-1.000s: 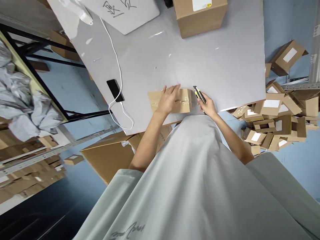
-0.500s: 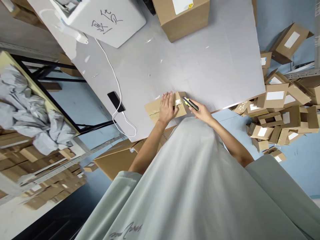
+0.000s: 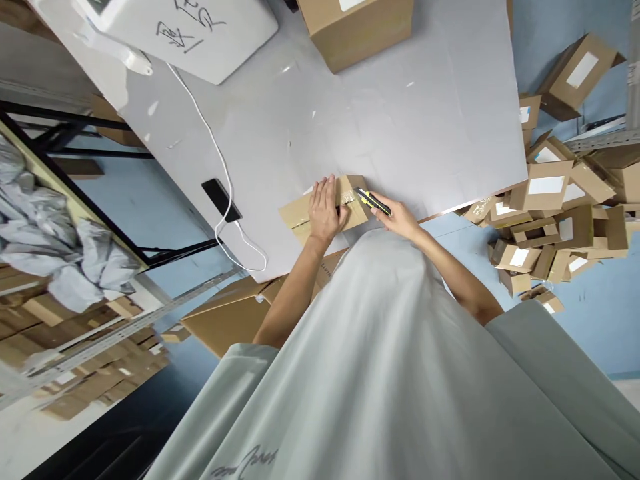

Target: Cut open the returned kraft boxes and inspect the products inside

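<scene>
While the left hand [image 3: 325, 212] lies flat across a small cardboard box [image 3: 355, 215], its fingers straight and side by side with the thumb apart, the right hand [image 3: 397, 215] is closed around a black and yellow utility knife [image 3: 375, 201]. The small box rests on a pale grey table [image 3: 435, 120], close to the edge nearest the person, and sits at a slight tilt. Clear, shiny tape shows on it just to the right of the left hand. The knife points up and to the left, its tip at the taped end of the box; whether the blade has gone in is too small to tell.

Further left on the table lies a dark phone [image 3: 220, 199], with a white cable [image 3: 213, 137] running across and around it. At the far side stand a white container [image 3: 185, 33] marked with black handwritten characters and, to its right, a larger cardboard box [image 3: 367, 33] bearing a white label, partly cut off by the top of the view.

Beyond the table's right side, a heap of opened cartons [image 3: 545, 185], many with white labels, covers part of a blue floor [image 3: 600, 320]. Grey plastic bags [image 3: 55, 233] are piled at far left. The person's loose, pale grey-green shirt [image 3: 385, 367] fills the lower middle.
</scene>
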Demonstrator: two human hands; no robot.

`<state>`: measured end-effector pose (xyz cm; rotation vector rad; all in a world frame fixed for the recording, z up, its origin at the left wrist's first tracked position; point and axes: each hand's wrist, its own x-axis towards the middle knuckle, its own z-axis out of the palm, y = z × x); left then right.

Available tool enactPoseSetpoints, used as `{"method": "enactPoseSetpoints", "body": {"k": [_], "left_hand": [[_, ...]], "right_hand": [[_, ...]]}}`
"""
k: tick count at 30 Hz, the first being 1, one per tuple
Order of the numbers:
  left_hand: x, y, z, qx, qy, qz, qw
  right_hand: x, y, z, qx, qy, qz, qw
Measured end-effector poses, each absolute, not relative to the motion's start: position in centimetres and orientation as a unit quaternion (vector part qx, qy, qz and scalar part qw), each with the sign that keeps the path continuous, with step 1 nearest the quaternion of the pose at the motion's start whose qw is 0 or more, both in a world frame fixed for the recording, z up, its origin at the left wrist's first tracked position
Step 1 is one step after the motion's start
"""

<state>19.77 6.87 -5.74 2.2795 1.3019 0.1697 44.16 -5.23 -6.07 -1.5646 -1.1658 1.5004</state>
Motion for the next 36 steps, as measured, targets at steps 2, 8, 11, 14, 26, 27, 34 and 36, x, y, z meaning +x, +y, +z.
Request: {"method": "enactPoseSetpoints", "body": {"k": [2,8,11,14,26,27,34,36], "left_hand": [[19.9,6.9,-5.8,0.836,0.483,0.067,0.253],[20.1,6.7,-6.0,0.830,0.496,0.056,0.247],[20.4,6.3,-5.5,0.824,0.512,0.038,0.240],[21.0,5.9,-4.7,0.819,0.516,0.022,0.250],[21.1,7.3,-2.3,0.833,0.479,0.000,0.276],[21.0,7.3,-2.3,0.833,0.478,-0.002,0.278],[20.1,7.2,-3.3,0.794,0.535,-0.006,0.288],[20.0,7.5,-3.7,0.783,0.550,-0.009,0.289]], "right_hand": [[44.4,-4.8,-6.3,-0.598,-0.451,0.577,0.326],[45.7,-5.1,-5.6,-0.575,-0.456,0.612,0.295],[46.3,-6.2,-4.6,-0.570,-0.465,0.615,0.284],[46.6,-7.2,-3.9,-0.567,-0.468,0.614,0.286],[48.0,-8.9,-4.9,-0.632,-0.436,0.573,0.288],[48.0,-8.8,-4.8,-0.627,-0.437,0.575,0.293],[47.9,-6.5,-3.8,-0.598,-0.503,0.557,0.282],[47.9,-6.1,-3.8,-0.594,-0.518,0.554,0.270]]}}
